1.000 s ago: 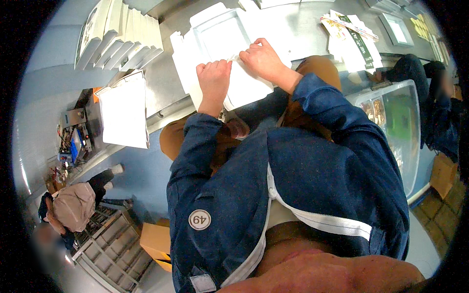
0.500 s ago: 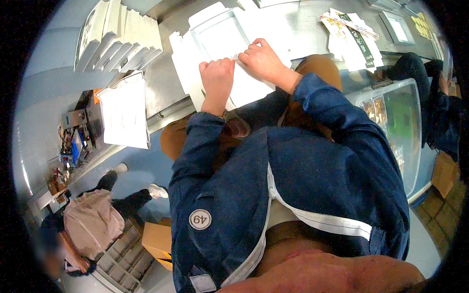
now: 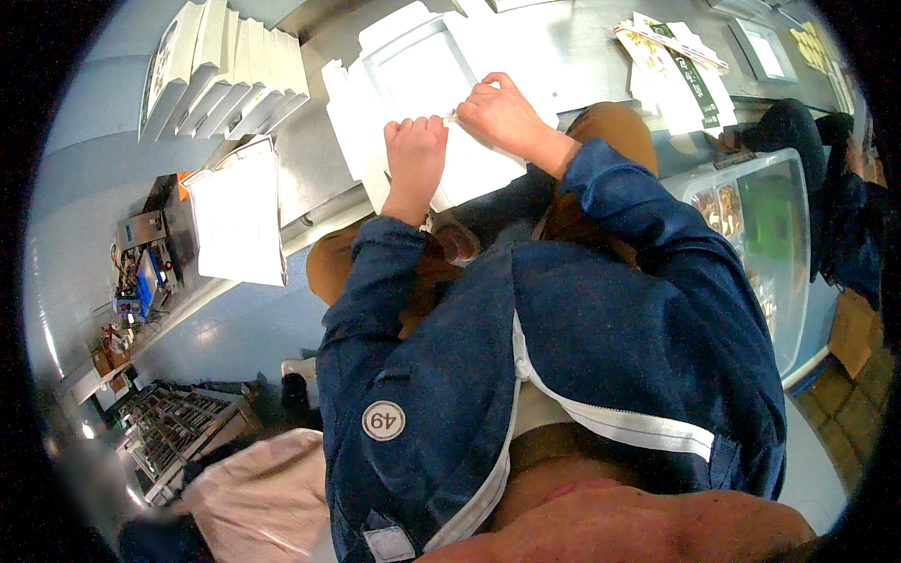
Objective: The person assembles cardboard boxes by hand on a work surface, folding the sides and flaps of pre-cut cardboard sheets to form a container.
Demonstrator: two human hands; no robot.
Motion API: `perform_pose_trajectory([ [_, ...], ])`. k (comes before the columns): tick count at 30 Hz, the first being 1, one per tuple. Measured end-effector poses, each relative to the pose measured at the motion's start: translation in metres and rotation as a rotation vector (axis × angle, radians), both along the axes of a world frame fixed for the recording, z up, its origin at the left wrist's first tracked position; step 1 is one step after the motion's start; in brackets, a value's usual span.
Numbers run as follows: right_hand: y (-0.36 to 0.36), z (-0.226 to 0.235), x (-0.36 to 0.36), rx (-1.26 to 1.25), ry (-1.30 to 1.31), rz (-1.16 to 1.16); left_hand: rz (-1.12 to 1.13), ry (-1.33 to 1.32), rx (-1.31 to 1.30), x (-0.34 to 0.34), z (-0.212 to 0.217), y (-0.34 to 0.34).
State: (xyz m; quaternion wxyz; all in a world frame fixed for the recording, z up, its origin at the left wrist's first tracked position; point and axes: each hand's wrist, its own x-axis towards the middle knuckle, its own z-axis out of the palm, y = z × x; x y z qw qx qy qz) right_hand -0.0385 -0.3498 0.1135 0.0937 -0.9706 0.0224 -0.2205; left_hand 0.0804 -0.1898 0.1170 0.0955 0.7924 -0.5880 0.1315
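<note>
A white cardboard carton (image 3: 422, 58), partly folded with a raised rectangular frame and side flaps, lies on the metal table in front of me. My left hand (image 3: 416, 158) is closed at the carton's near part, fingers curled over a white panel. Close beside it on the right, my right hand (image 3: 502, 114) is closed too, with thumb and forefinger pinched at the same panel's edge. The fingertips nearly meet, and a small fold of white material shows between them. Glare washes out much of the white card, so its creases are hard to make out.
Several white boxes (image 3: 230, 80) stand in a row at left, by a stack of white sheets (image 3: 239, 216). Printed papers (image 3: 683, 80) lie at the table's right. A clear plastic bin (image 3: 793, 244) stands right of my leg. A person in a pinkish top (image 3: 263, 493) is at lower left.
My hands stay almost in place, with only slight finger movement at the panel. The person at lower left has moved nearer to me, uncovering a metal rack.
</note>
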Motion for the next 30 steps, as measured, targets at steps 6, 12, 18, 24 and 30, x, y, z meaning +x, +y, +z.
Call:
perform_pose_trajectory([
  [6, 0.004, 0.004, 0.0, 0.016, 0.001, -0.067, 0.071, 0.385, -0.012, 0.005, 0.013, 0.023],
  [12, 0.004, 0.001, 0.005, -0.019, 0.099, -0.13, -0.049, 0.353, -0.035, 0.025, 0.014, 0.048],
  [18, 0.007, 0.01, 0.004, -0.105, -0.005, -0.045, -0.052, 0.492, -0.007, 0.037, 0.008, 0.044],
  [24, 0.004, 0.004, 0.001, -0.205, 0.104, -0.021, -0.117, 0.435, -0.012, 0.034, 0.019, 0.032],
  [30, 0.005, 0.005, 0.005, -0.184, 0.142, -0.037, -0.042, 0.058, 0.059, 0.018, 0.012, 0.019],
])
